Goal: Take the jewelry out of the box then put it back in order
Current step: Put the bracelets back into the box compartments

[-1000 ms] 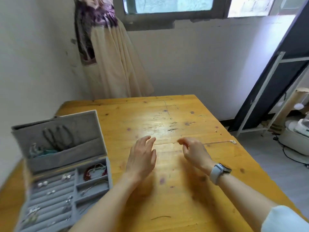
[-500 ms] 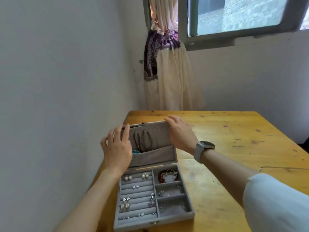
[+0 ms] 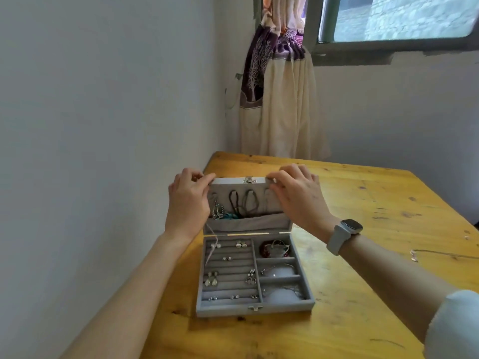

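Fingers [image 3: 204, 178] of the left hand [image 3: 188, 200]: curled, pinching the top left corner of the raised lid [image 3: 246, 200]. Fingers of the right hand [image 3: 298, 196]: curled over the top right corner of the same lid, gripping it; a grey-strapped smartwatch [image 3: 344, 233] on that wrist.

Grey velvet-lined rectangular jewellery box [image 3: 255, 308]: open, standing near the left edge of the yellow wooden table [image 3: 363, 294], metal clasp [image 3: 255, 308] on its near wall.
- Left half: padded ridged rows holding small silver earrings [image 3: 211, 279] and studs, spread along several rows.
- Right half, near compartment: thin chain, faint.
- Right half, middle compartment: slim silver bangle [image 3: 278, 269].
- Right half, far compartment: dark red beaded bracelet [image 3: 267, 248] with silver wire pieces.
- Thin pale ribbon stay [image 3: 211, 248]: hangs from the lid's left side into the tray.

Lid: upright, metal catch [image 3: 250, 180] at its top edge, grey fabric pocket [image 3: 248, 224] along its base. Dark cord necklaces [image 3: 242, 203] hang inside it; silver and teal pieces sit at the left, partly hidden by the left hand.

Right of the box, well apart: thin silver chain [image 3: 440, 253] lying on the table near the right frame edge.

Beyond the table: white walls, a cream curtain with a purple patterned band [image 3: 280, 99] tied in the corner, grey-framed window [image 3: 394, 27] at upper right.
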